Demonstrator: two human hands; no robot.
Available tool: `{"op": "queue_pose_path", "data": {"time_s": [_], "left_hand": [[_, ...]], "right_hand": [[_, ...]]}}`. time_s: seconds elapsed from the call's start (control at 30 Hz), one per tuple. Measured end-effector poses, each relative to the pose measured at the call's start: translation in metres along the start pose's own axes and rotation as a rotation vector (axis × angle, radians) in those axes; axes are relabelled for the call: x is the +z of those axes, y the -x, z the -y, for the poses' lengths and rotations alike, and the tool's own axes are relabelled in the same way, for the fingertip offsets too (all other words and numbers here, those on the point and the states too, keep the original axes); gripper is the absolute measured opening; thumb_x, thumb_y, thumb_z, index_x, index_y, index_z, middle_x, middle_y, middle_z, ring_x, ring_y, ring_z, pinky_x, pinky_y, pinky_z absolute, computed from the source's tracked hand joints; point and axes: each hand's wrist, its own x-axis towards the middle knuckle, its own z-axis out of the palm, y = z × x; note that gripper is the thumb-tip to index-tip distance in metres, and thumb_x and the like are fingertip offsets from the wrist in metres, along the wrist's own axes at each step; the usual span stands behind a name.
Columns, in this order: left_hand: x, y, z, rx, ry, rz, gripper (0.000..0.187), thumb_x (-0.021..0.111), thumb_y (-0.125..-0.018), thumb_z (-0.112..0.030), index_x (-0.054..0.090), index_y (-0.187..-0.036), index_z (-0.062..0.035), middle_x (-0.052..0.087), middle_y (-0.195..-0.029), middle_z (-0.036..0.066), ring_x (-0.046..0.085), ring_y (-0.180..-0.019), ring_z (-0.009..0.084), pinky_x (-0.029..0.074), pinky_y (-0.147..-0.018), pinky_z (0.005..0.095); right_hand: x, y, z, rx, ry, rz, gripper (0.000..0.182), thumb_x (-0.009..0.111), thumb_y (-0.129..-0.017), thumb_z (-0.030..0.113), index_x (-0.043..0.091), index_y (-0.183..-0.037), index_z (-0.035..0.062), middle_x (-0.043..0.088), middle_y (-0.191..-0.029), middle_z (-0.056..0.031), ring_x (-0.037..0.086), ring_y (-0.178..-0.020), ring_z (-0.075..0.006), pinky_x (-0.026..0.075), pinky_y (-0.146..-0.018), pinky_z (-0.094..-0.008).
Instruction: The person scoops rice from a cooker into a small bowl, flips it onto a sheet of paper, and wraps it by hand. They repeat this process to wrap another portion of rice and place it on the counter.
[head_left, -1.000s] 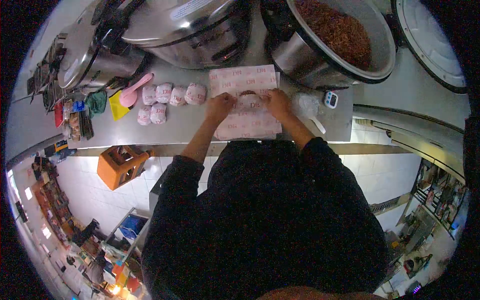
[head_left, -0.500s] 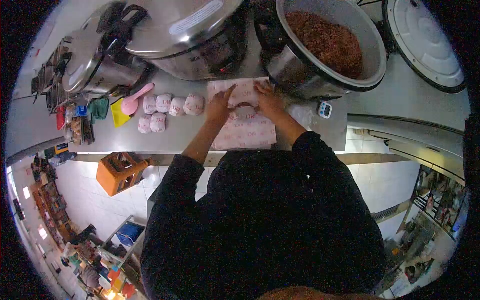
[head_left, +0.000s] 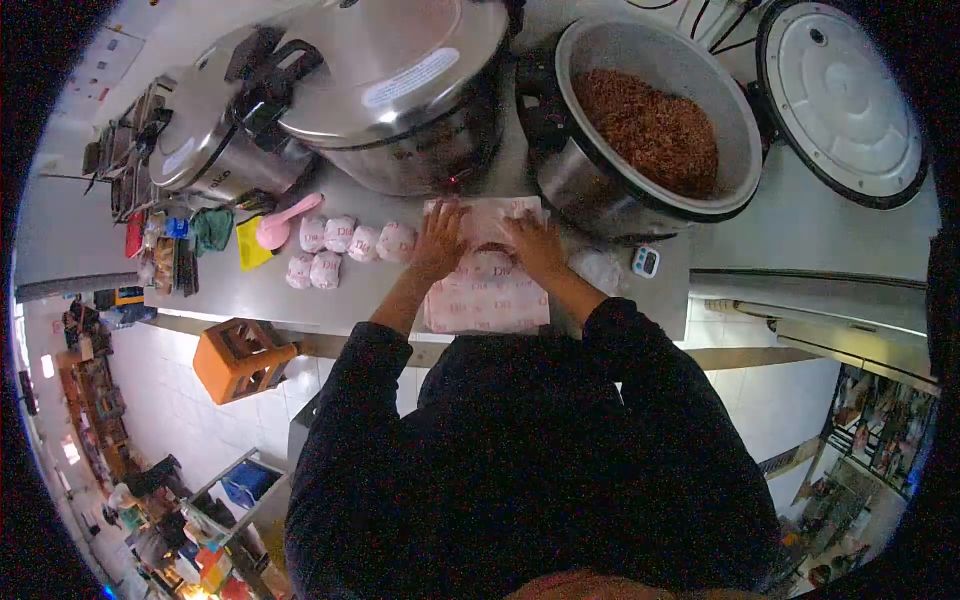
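Note:
A stack of white paper sheets printed in red (head_left: 487,308) lies on the counter in front of me. A sliver of something brown (head_left: 491,247) shows between my hands, mostly covered by the folded paper, with a pale rounded part just below it. My left hand (head_left: 438,243) lies on the left side of the sheet, fingers spread. On the right side, my right hand (head_left: 533,245) rests with its fingers apart on the upper paper. Several round bundles wrapped in the same printed paper (head_left: 340,236) sit left of my left hand.
An open cooker of brown rice (head_left: 650,130) stands behind right, its lid (head_left: 845,100) raised. Closed steel cookers (head_left: 400,90) stand behind left. A pink scoop (head_left: 275,230), a yellow piece (head_left: 252,246), a timer (head_left: 646,261) and clear plastic (head_left: 597,268) lie nearby. An orange crate (head_left: 235,362) is on the floor.
My view has tilted, so the counter sits lower in the picture. The fingers of my left hand have spread flatter over the paper, and my right hand has come down slightly on the sheet.

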Motion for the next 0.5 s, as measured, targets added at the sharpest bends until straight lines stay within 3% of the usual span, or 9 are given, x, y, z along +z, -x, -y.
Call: {"op": "queue_pose_path", "data": {"time_s": [0.17, 0.27, 0.37, 0.47, 0.5], "left_hand": [[-0.010, -0.011, 0.000, -0.052, -0.019, 0.067, 0.070, 0.071, -0.083, -0.035, 0.041, -0.141, -0.0099, 0.043, -0.143, 0.016, 0.033, -0.138, 0.0387, 0.024, -0.114, 0.0584], [-0.032, -0.017, -0.021, -0.026, -0.180, -0.036, 0.060, 0.071, -0.082, -0.031, 0.048, -0.136, -0.0162, 0.051, -0.131, 0.011, 0.043, -0.129, 0.0347, 0.029, -0.111, 0.0556], [-0.025, -0.026, -0.008, 0.067, -0.237, -0.147, 0.042, 0.071, -0.082, -0.030, 0.058, -0.121, -0.0191, 0.054, -0.125, 0.008, 0.051, -0.118, 0.0308, 0.038, -0.102, 0.0522], [-0.032, -0.031, 0.000, 0.084, -0.231, -0.080, 0.024, 0.068, -0.084, -0.028, 0.063, -0.105, -0.0176, 0.057, -0.120, 0.005, 0.054, -0.110, 0.0289, 0.043, -0.093, 0.0487], [-0.038, -0.031, -0.004, 0.095, -0.214, -0.145, 0.019, 0.067, -0.084, -0.026, 0.064, -0.101, -0.0173, 0.058, -0.116, 0.004, 0.055, -0.109, 0.0287, 0.043, -0.092, 0.0480]], "right_hand": [[0.022, -0.005, -0.007, -0.048, -0.049, -0.081, 0.086, 0.080, -0.072, 0.027, 0.038, -0.145, 0.0106, 0.050, -0.136, -0.0144, 0.050, -0.125, -0.0345, 0.046, -0.090, -0.0543], [0.004, -0.005, 0.002, 0.005, -0.133, -0.238, 0.096, 0.080, -0.072, 0.030, 0.029, -0.151, 0.0119, 0.045, -0.142, -0.0141, 0.047, -0.130, -0.0334, 0.045, -0.094, -0.0542], [-0.018, -0.009, 0.005, 0.058, 0.017, -0.009, 0.103, 0.079, -0.073, 0.033, 0.019, -0.155, 0.0126, 0.037, -0.150, -0.0126, 0.043, -0.134, -0.0321, 0.043, -0.099, -0.0544], [0.014, -0.009, -0.005, -0.051, 0.008, -0.259, 0.104, 0.079, -0.073, 0.035, 0.019, -0.155, 0.0120, 0.031, -0.156, -0.0107, 0.040, -0.137, -0.0313, 0.039, -0.103, -0.0562], [0.009, -0.009, -0.006, -0.073, 0.023, -0.272, 0.103, 0.078, -0.074, 0.036, 0.020, -0.155, 0.0124, 0.030, -0.156, -0.0097, 0.038, -0.138, -0.0307, 0.038, -0.104, -0.0569]]}}
